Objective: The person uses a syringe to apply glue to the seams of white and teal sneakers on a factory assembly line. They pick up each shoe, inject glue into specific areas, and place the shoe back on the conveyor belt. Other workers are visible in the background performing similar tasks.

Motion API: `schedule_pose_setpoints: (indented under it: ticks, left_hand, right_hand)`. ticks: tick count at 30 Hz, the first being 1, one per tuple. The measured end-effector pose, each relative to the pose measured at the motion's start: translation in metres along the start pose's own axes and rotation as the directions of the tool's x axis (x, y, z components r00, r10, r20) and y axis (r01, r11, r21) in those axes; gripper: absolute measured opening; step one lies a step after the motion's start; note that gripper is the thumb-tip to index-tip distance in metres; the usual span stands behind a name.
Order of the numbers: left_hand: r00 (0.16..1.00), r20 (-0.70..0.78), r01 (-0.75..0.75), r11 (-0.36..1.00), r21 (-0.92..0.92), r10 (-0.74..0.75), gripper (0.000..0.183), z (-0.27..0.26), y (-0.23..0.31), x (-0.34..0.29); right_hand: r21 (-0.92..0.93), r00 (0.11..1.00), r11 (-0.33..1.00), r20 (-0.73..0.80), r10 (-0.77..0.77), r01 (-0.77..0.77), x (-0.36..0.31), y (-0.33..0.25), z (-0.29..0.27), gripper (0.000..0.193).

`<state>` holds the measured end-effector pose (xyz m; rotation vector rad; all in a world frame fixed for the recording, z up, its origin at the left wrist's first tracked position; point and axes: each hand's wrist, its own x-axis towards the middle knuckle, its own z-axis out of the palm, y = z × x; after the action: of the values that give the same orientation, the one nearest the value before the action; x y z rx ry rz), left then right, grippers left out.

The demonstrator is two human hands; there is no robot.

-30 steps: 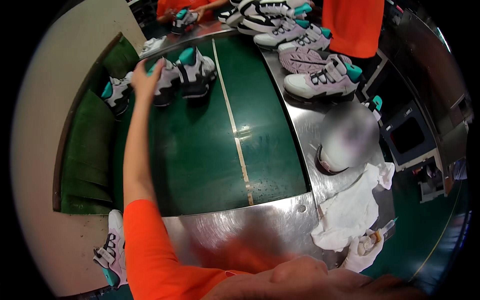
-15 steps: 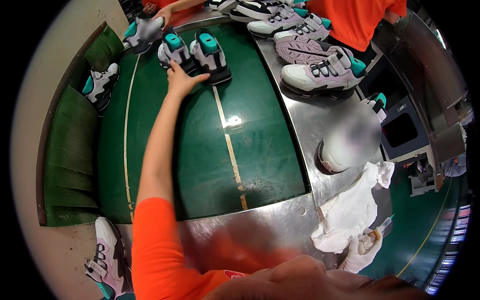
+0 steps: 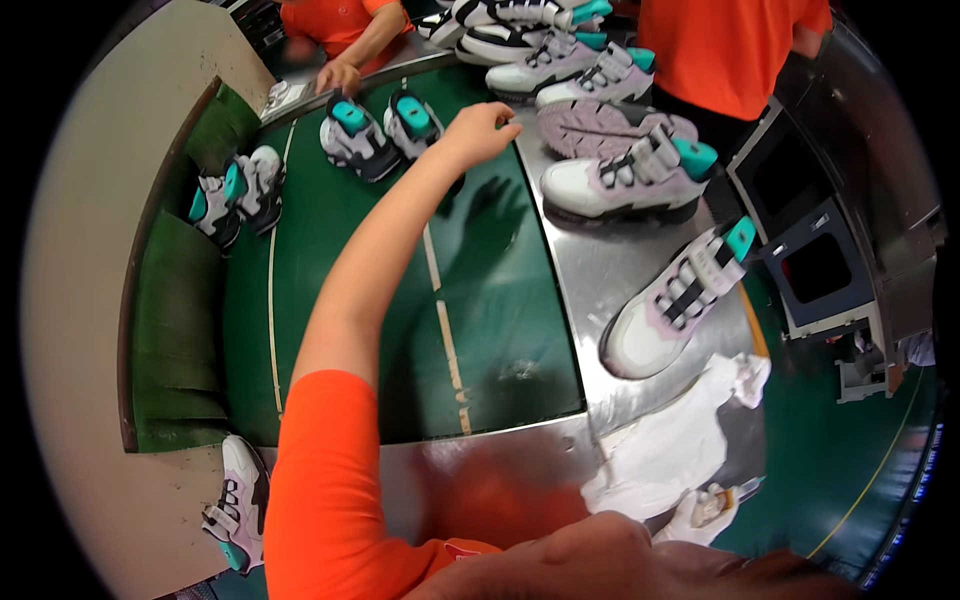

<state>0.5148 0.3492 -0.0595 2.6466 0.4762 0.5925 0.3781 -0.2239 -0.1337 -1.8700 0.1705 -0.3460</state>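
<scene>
My left hand point(image 3: 480, 136) reaches over the far right part of the green belt point(image 3: 490, 330), its thumb and a finger apart and nothing between them. Just left of it, two white, grey and black sneakers with teal inserts stand side by side: the nearer sneaker point(image 3: 412, 122) is partly hidden by my forearm, and the other sneaker point(image 3: 358, 140) is further left. My right hand point(image 3: 695, 518), in a white glove, is low at the right beside a white cloth point(image 3: 665, 445). Its fingers close around a small object I cannot make out.
Several sneakers point(image 3: 620, 180) crowd the metal ledge at the right; a single sneaker point(image 3: 665, 305) lies nearer. Two sneakers point(image 3: 258, 190) stand by the green flaps point(image 3: 180, 330) at left. Another sneaker point(image 3: 238, 500) is at lower left. A co-worker's hand point(image 3: 338, 77) is beyond the belt.
My left hand has left the pair of sneakers and moved right. The sneaker by the co-worker's hand is gone from there; a second sneaker now stands beside the one at the left flaps.
</scene>
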Motion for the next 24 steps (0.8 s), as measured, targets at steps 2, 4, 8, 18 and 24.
schedule_pose_setpoints:
  ticks: [2,4,8,18,24]
  left_hand:
    - [0.998,-0.002,0.058,0.998,0.026,-0.058,0.042,0.015,-0.007,0.029]
    - [0.994,-0.054,0.095,0.995,0.011,-0.095,0.045,0.017,-0.012,0.05]
    - [0.976,-0.2,0.095,0.994,0.047,-0.084,0.05,0.036,-0.023,0.118]
    - [0.991,-0.081,0.127,0.954,0.273,-0.108,0.107,0.06,-0.016,0.189]
    - [0.999,-0.014,0.045,0.993,0.11,-0.044,0.102,0.051,-0.022,0.186]
  right_hand:
    - [-0.181,0.991,0.975,-0.012,-0.135,0.131,0.012,0.022,-0.003,0.065]
    - [-0.182,0.996,0.979,-0.008,-0.091,0.088,0.009,0.038,-0.012,0.065]
    - [-0.22,0.998,0.975,-0.063,0.006,-0.02,0.014,0.029,-0.003,0.065]
    - [-0.418,0.998,0.907,-0.016,-0.055,0.043,0.033,0.026,0.035,0.065]
    - [-0.437,0.998,0.898,0.002,-0.06,0.055,0.04,0.025,0.044,0.066]
